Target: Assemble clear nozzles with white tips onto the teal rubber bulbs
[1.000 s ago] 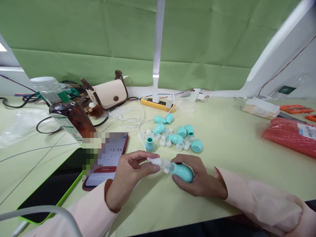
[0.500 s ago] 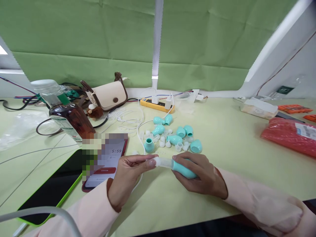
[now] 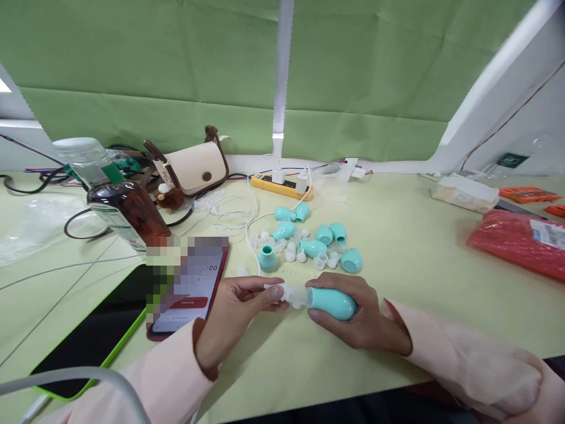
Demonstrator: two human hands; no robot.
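My left hand (image 3: 236, 312) pinches a translucent white plastic nozzle (image 3: 295, 294) between thumb and fingers. Its wider end meets the mouth of a teal squeeze bulb (image 3: 331, 303); whether it is seated inside cannot be made out. Around the rounded end of that bulb, the fingers and thumb of my right hand (image 3: 368, 312) are closed. Just beyond both hands lie several more teal bulbs (image 3: 312, 248), one of them standing upright (image 3: 266, 258) with its mouth up. Among them are small white tips (image 3: 290, 253) and clear plastic cups (image 3: 320, 261).
A phone with a lit screen (image 3: 194, 288) and a green-cased phone (image 3: 97, 330) lie at left. Behind them stand a dark bottle (image 3: 128, 212) and a cream handbag (image 3: 194, 171). A yellow power strip (image 3: 282, 187) trails white cables. At right lies a red plastic package (image 3: 516, 241).
My right hand has shifted back along the bulb, baring more of its teal side. My left fingers have moved along the nozzle, which has turned slightly. The phone's displayed time has changed.
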